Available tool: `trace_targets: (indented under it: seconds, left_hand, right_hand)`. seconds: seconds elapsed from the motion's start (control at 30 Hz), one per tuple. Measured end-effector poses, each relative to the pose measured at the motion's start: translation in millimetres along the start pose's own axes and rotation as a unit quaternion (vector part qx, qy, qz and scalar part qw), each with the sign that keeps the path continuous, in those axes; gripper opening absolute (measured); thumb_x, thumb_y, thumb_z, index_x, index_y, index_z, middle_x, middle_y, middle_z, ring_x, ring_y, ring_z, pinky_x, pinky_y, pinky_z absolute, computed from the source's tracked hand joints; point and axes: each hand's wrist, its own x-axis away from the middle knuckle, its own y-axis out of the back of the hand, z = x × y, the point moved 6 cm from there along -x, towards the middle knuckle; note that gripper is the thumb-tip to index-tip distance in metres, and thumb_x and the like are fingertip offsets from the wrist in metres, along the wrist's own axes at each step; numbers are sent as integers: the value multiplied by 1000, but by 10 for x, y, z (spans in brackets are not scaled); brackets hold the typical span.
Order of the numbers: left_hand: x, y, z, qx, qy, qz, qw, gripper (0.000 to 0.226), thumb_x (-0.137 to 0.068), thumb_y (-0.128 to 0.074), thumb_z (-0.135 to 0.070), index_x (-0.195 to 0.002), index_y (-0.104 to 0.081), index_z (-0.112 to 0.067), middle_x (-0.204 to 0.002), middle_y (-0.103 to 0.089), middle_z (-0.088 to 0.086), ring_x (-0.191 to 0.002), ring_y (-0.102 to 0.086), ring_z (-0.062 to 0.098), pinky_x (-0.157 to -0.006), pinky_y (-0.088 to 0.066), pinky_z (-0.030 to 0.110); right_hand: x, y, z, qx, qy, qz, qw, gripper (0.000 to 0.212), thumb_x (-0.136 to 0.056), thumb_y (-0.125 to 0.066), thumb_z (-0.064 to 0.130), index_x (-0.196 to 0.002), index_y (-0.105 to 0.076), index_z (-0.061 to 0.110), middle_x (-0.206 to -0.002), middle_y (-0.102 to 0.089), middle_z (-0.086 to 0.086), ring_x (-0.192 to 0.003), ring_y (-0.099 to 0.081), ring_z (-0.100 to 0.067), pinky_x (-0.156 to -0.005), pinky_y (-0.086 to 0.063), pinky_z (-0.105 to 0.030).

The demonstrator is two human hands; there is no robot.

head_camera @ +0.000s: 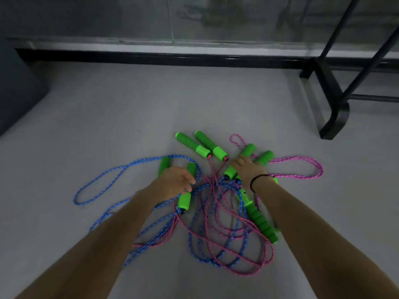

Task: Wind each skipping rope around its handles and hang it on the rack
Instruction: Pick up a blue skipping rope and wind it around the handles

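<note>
Across the grey floor (108,108), a tangle of blue rope (97,184) and pink rope (302,162) lies at lower centre, well apart from the black rack (332,100) at upper right. The cords look light and limp and likely to snag, so the firmer green foam handles (200,145) are the better hold. The left hand (174,180) curls its fingers round the blue rope's handle (184,200). The right hand (248,169) lies on two others, and I cannot tell if it grips them.

Rack (333,104): top and right side cut off by frame edges.
Left hand (172,182): covers the middles of two green handles (165,165); grip unclear.
Right hand (248,169): hides parts of two more.
Rope tangle (216,223): rope-to-handle pairing untraceable.
</note>
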Motion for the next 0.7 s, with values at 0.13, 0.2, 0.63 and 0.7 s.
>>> trace_targets:
  seconds: [0.13, 0.2, 0.63, 0.7]
  left_hand:
    - [-100, -41, 60, 8, 14, 4, 1000, 16, -86, -52, 1, -92, -66, -5, -68, -62, 1, -52, -58, -1, -51, -46, 5]
    - [-141, -49, 60, 6, 11, 6, 1000, 17, -86, -52, 1, -95, -67, -2, -68, -62, 0, -51, -59, -2, -50, -45, 5]
    - [-8, -33, -134, -3, -17, 4, 1000, 28, -86, -48, 3, -73, -62, -18, -64, -64, -3, -54, -57, 7, -52, -46, 7]
    - [80, 23, -245, 4, -31, -6, 999, 30, -85, -46, 5, -72, -61, -18, -62, -63, -2, -50, -57, 4, -52, -47, 10]
  right_hand:
    - [-151, -36, 22, 65, 20, 43, 997, 76, -87, -53, 5, -147, -10, 20, -158, -6, 1, -145, -5, -21, -110, -27, -49]
    - [-166, -26, 70, 96, 23, 21, 995, 64, -90, -46, 6, -146, -18, 19, -154, -17, -5, -142, -14, -26, -106, -32, -47]
    - [235, 502, -134, 31, -12, -102, 994, 73, -67, -69, 35, -126, -32, 11, -120, -56, -9, -111, -56, -28, -90, -43, -36]
    - [403, 786, -114, -20, -12, -121, 992, 70, -64, -70, 37, -118, -34, 10, -113, -59, -10, -105, -60, -31, -81, -45, -35]
